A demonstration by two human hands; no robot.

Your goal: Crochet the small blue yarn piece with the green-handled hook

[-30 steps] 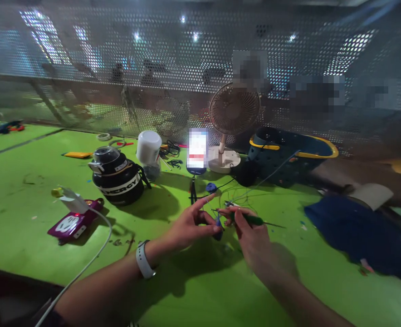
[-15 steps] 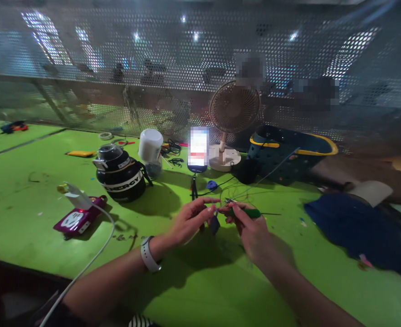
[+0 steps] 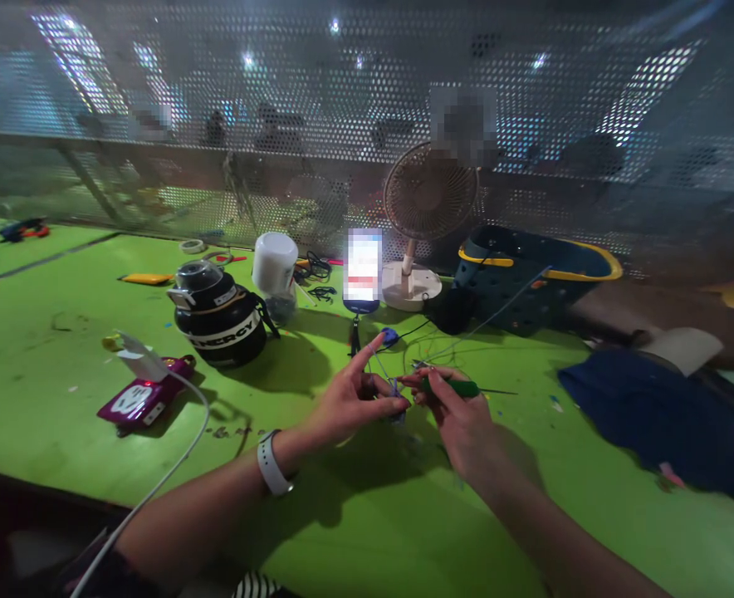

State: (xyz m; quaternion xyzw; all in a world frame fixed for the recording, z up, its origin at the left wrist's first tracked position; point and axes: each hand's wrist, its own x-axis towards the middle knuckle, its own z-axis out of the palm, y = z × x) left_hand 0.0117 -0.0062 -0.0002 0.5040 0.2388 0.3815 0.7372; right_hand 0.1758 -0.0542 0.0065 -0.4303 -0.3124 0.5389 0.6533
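The pointing finger of the left hand [image 3: 345, 407] has just gone up, and now a thin pale thread [image 3: 380, 365] runs straight from it to a small blue-purple yarn piece [image 3: 397, 414]. So the thread looks tight and easy to reach. The left thumb and fingers pinch the piece, over the green table [image 3: 342, 548]. The right hand [image 3: 467, 432] is closed around a thin metal tool with a green handle [image 3: 457, 388]. Its front end is near the piece, but it is too blurry to tell if they touch.

A little round blue thing [image 3: 390, 336] sits just past the left fingertip. Loose thread lies behind the right hand and could snag. Farther back are a lit phone [image 3: 363, 270], a pale round fan [image 3: 429, 195] and a dark basket with yellow edges [image 3: 510, 295].
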